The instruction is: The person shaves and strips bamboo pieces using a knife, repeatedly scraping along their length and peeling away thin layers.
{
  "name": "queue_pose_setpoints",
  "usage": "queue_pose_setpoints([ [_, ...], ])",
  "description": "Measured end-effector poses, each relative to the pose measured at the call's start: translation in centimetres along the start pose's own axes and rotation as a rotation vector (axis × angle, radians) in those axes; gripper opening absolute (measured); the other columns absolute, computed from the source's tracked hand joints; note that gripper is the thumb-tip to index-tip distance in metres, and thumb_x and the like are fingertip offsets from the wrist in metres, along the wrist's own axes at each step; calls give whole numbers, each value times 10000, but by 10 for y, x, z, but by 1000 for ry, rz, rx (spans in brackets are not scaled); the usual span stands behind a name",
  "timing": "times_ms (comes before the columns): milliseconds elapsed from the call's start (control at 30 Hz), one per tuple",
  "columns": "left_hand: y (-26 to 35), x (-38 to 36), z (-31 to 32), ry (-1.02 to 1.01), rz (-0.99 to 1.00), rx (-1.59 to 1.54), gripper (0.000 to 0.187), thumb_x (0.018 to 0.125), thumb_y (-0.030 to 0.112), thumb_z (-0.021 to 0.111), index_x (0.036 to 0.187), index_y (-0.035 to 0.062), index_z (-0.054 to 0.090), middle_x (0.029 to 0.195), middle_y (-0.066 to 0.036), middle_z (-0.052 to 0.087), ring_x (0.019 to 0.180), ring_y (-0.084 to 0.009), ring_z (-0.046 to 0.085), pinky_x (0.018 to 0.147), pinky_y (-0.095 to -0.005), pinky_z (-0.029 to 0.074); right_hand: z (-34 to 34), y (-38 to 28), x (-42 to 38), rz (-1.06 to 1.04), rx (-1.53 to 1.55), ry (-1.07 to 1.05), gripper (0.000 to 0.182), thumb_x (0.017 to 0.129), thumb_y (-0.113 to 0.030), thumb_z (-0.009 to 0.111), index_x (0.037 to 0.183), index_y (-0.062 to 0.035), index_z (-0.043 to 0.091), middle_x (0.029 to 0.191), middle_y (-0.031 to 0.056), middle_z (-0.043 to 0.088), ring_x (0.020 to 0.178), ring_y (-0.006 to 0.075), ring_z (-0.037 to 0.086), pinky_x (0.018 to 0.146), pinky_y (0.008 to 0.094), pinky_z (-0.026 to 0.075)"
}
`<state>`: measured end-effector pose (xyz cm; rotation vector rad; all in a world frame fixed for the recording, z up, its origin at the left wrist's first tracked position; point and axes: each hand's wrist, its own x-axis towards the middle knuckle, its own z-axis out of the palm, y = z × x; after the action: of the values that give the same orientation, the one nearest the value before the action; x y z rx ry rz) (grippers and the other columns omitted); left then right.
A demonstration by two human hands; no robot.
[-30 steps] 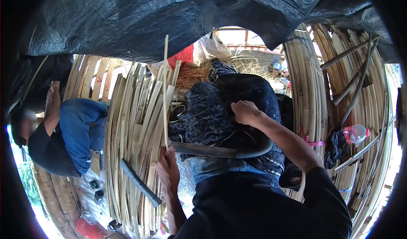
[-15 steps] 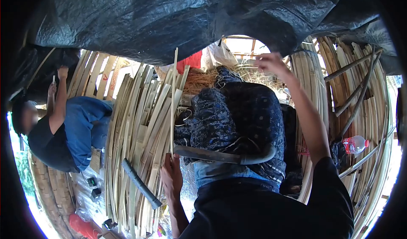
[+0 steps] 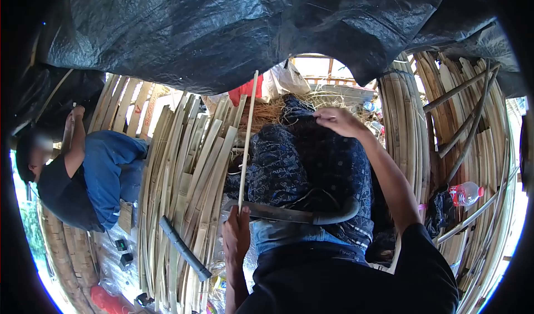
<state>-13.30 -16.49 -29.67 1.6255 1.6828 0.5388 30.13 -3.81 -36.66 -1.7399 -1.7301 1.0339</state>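
My left hand (image 3: 236, 233) is closed around the lower end of a thin, pale bamboo stick (image 3: 248, 141), which stands nearly upright. Just right of that hand, a large knife (image 3: 281, 211) with a curved dark handle (image 3: 345, 211) lies across my lap. My right hand (image 3: 337, 122) is raised in front of me over dark patterned cloth (image 3: 278, 163); its fingers are loosely bent and somewhat apart, with nothing visible in them. Split bamboo strips (image 3: 192, 186) lie in a pile to my left.
A dark tube-like object (image 3: 185, 248) rests on the strips. Another person (image 3: 72, 186) sits at the far left, hands raised. Black plastic sheeting (image 3: 222, 35) hangs low ahead. At the right are a plastic bottle (image 3: 466, 194), standing bamboo (image 3: 397, 113) and leaning poles (image 3: 467, 124).
My left hand has moved up and slightly right, carrying the bamboo stick with it. My right hand has come down and to the left, nearer the stick.
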Motion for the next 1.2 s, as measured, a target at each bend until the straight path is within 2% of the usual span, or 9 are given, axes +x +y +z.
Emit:
queue_pose_setpoints([
  [100,0,2,-2,-15,5,32,345,1097,334,573,978,10,582,654,-256,570,586,-465,573,538,-500,385,41,34,34,-26,-63,-59,266,1011,-240,722,1195,-49,728,1106,140,786,1059,264,756,923,370,591],
  [167,-3,1,-8,-16,10,7,372,1096,355,572,1055,-10,623,669,-258,587,641,-477,615,559,-507,401,52,6,36,-237,-224,17,217,977,-238,751,1027,-31,708,924,123,771,879,268,756,782,386,588],
  [233,-1,-1,-14,9,-67,61,384,1093,343,574,1066,-36,630,653,-258,571,613,-473,591,553,-509,393,55,-37,21,-200,-71,-72,223,964,-260,751,991,-42,719,864,159,751,831,322,748,742,431,574],
  [433,-2,2,-3,82,100,-25,298,1060,193,611,1273,-7,552,775,-222,655,658,-403,615,598,-483,413,54,-104,-105,-112,-50,-580,454,948,-475,753,1075,-46,681,882,151,766,849,338,761,763,435,589],
  [500,1,7,-5,-63,11,71,389,1023,100,614,1382,16,487,914,-220,669,788,-402,645,698,-478,471,64,-98,-147,-129,-124,-535,476,922,-446,795,1160,-54,667,887,136,769,854,329,775,763,423,610],
  [600,-13,17,9,-39,291,85,562,981,39,598,1517,24,429,1169,-281,568,1052,-436,606,918,-495,514,78,-91,-178,-191,-183,-375,513,861,-408,845,1196,-62,667,1039,131,744,986,336,734,875,434,578],
  [733,19,27,8,-120,346,68,755,1018,20,587,1685,118,247,1236,-262,580,1105,-450,610,974,-514,506,86,-112,-193,-211,-214,-190,534,807,-322,866,1223,-62,655,1119,126,693,1105,337,682,978,468,530],
  [967,12,30,5,-94,447,105,800,1018,62,655,1688,137,225,1526,-275,532,1300,-459,614,1030,-498,538,90,-119,-186,-281,-304,-283,594,801,-261,811,1318,-36,623,1047,118,672,1067,303,674,963,436,545],
  [1200,19,15,-7,-7,236,8,663,970,79,728,1571,94,449,1376,-259,655,1190,-429,688,954,-466,583,58,-140,-187,-132,-177,-153,644,920,-351,763,1461,-49,585,1055,189,771,921,371,759,894,448,598],
])
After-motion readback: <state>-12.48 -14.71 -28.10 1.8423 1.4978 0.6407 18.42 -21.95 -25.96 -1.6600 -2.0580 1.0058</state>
